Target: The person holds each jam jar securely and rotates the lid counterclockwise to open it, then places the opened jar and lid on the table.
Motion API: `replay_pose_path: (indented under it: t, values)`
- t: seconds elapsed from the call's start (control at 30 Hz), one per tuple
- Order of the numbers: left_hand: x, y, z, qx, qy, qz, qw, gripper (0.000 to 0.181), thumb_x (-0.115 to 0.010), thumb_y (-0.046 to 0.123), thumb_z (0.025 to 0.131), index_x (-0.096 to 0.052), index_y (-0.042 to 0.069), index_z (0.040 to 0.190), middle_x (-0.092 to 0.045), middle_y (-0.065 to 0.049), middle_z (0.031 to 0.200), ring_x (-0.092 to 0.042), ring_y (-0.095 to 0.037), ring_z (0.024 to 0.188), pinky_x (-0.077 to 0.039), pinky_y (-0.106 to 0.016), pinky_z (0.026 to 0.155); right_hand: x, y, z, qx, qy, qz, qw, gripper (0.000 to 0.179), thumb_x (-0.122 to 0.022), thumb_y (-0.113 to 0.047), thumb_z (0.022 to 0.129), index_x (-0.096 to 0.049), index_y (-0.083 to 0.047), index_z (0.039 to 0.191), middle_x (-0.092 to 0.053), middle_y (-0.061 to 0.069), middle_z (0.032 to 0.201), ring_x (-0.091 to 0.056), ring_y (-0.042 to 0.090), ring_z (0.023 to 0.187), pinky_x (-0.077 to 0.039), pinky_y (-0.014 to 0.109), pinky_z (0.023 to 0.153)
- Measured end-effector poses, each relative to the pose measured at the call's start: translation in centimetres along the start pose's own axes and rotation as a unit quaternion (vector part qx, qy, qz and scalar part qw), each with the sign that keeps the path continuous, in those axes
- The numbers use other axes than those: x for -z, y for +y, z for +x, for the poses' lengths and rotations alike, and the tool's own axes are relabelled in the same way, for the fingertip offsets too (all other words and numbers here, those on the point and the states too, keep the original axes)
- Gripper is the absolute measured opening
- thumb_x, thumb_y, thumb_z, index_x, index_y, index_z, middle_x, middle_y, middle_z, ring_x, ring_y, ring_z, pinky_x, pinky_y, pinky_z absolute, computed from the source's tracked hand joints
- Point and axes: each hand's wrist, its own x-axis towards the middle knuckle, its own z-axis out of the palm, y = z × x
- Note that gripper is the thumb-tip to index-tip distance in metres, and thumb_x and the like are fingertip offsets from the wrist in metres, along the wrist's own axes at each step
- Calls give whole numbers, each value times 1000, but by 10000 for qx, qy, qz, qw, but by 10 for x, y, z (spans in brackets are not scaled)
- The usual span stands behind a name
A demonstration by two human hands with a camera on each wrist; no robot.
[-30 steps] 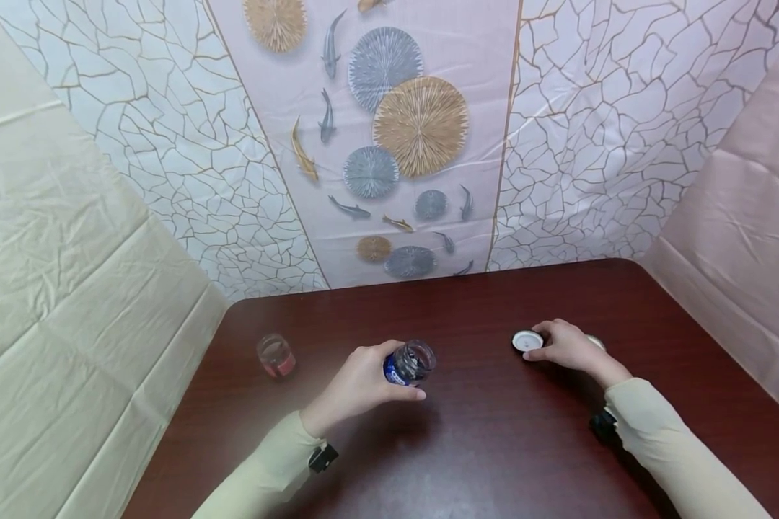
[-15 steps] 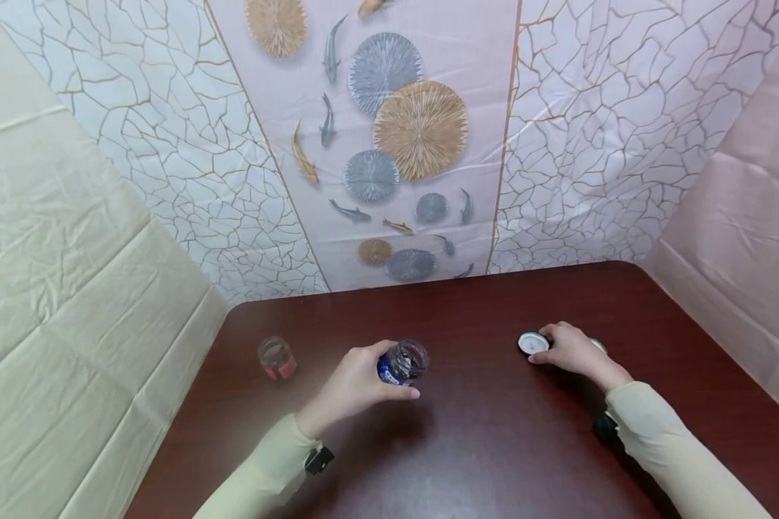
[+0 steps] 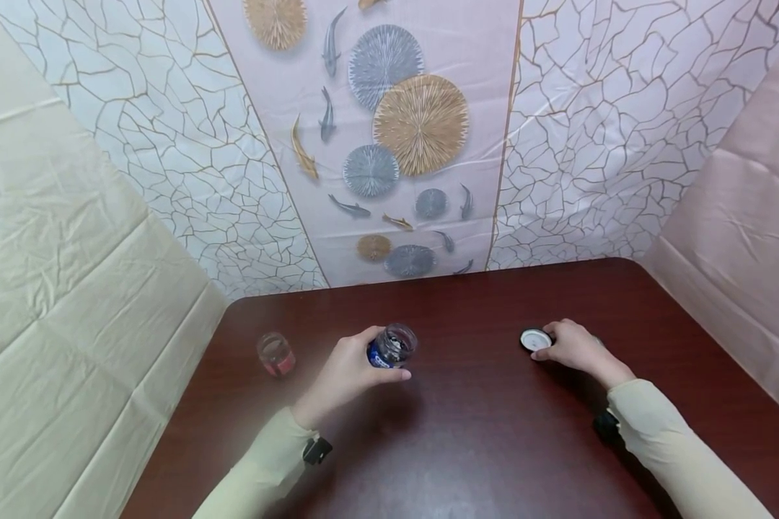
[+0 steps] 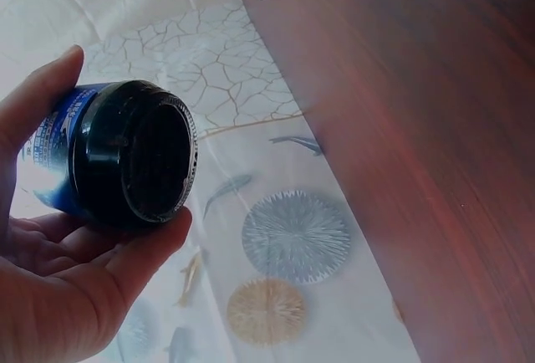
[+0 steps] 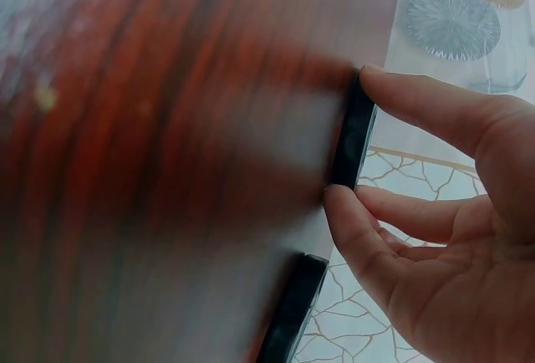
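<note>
My left hand (image 3: 344,367) grips a lidless glass jar (image 3: 392,348) with a blue label, raised above the table, its mouth tipped to the right. In the left wrist view, fingers and thumb curl round the jar's labelled body (image 4: 125,150) and its inside looks dark. Over on the right, my right hand (image 3: 574,348) pinches a black lid (image 3: 535,341) by its edge, white inner face up, right at the tabletop. The right wrist view shows this lid (image 5: 354,133) edge-on between thumb and fingertips. Near it is a second black lid (image 5: 292,309), mostly hidden behind the hand in the head view.
A clear glass jar with a red label (image 3: 276,355) and no lid stands at the left of the dark red-brown table (image 3: 480,432). Patterned cloth (image 3: 422,130) hangs behind the table, and plain cloth walls close in both sides.
My left hand has carried the blue-labelled jar left and slightly away from me. My right hand has shifted its lid a little to the right.
</note>
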Motion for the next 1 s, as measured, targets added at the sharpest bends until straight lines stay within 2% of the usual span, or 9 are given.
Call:
replay_pose_path:
  t: [0.13,0.27,0.5,0.7,0.87,1.0]
  values:
    - [1,-6,5,92,202,-81,9997,65,-90,43,71,-67,11,122,-72,2,100,-64,-13,87,-52,-33,77,1,-2,-2,-26,27,-22,10000,61,-85,-26,77,-61,19,112,-63,27,100,-59,35,89,-49,45,72]
    - [-1,-17,11,331,515,-294,9977,67,-90,45,72,-66,13,125,-72,2,102,-65,-14,90,-52,-36,80,2,-3,-3,-58,51,-16,10000,64,-85,-26,77,-60,19,115,-63,29,103,-60,38,93,-49,48,75]
    - [1,-30,17,678,1143,-735,9884,64,-92,34,70,-66,11,124,-72,0,103,-65,-16,91,-52,-38,83,-1,-2,-2,-71,32,-30,10000,68,-83,-26,78,-57,21,119,-62,31,108,-59,42,99,-49,51,79]
    - [2,-38,21,1006,1416,-964,9801,65,-92,36,72,-65,10,125,-72,-2,103,-64,-17,93,-51,-39,85,-1,-4,-3,-9,104,-32,9999,67,-84,-25,77,-58,21,118,-61,32,108,-59,43,98,-49,52,79]
    - [1,-51,27,1320,1704,-1196,9691,67,-91,32,73,-63,7,128,-70,-9,112,-64,-24,104,-49,-43,94,-2,-4,-2,42,136,-31,9999,67,-85,-24,77,-57,22,117,-61,33,107,-58,44,99,-49,53,81]
    - [0,-65,32,1564,2014,-1414,9565,69,-90,31,74,-61,5,131,-68,-13,119,-62,-28,110,-46,-45,98,-4,-3,-1,32,131,-26,9999,69,-84,-25,77,-56,22,120,-61,34,109,-58,46,101,-49,54,83]
